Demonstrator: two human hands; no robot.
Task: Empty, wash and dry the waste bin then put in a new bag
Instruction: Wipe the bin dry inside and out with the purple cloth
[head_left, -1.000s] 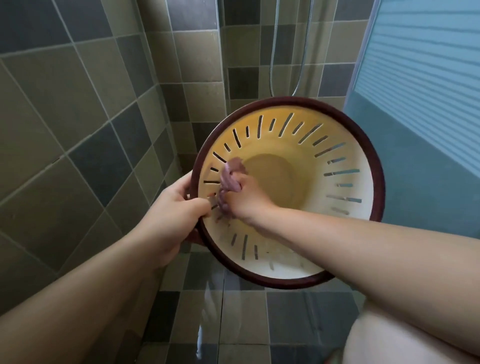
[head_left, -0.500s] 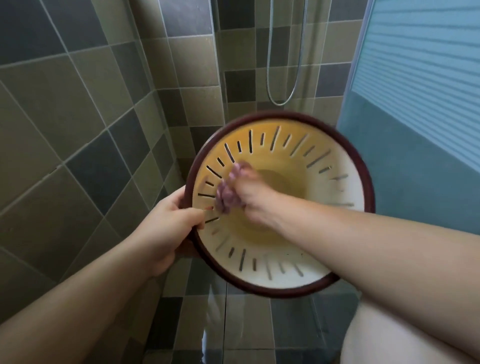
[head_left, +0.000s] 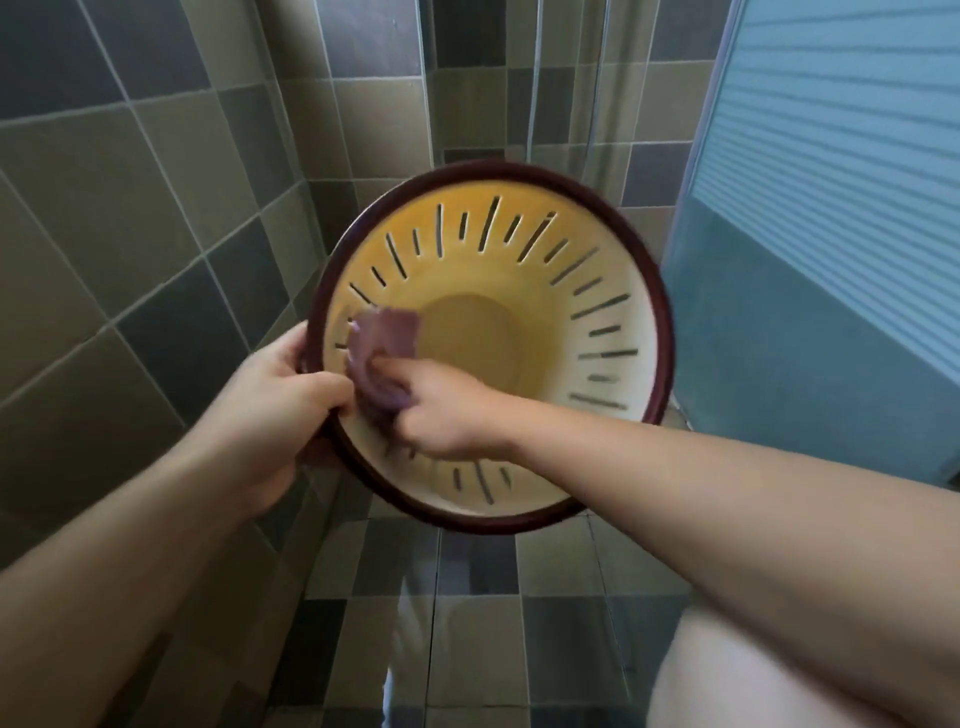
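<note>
**Cloth pressed inside the tilted bin**

The right hand (head_left: 441, 410) curls round a purple cloth (head_left: 382, 345) and presses it to the inner wall of the waste bin (head_left: 519, 249), forearm reaching in from the right. The left hand (head_left: 275, 400) grips the bin's dark rim, thumb over the edge. The bin is held above the tiled floor (head_left: 467, 623), mouth tipped toward the camera.

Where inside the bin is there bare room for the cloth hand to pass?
Free: the bin's round bottom and its slotted far and right walls. Crowded: the near-left wall, where the right hand presses the purple cloth beside the left hand gripping the rim.
</note>
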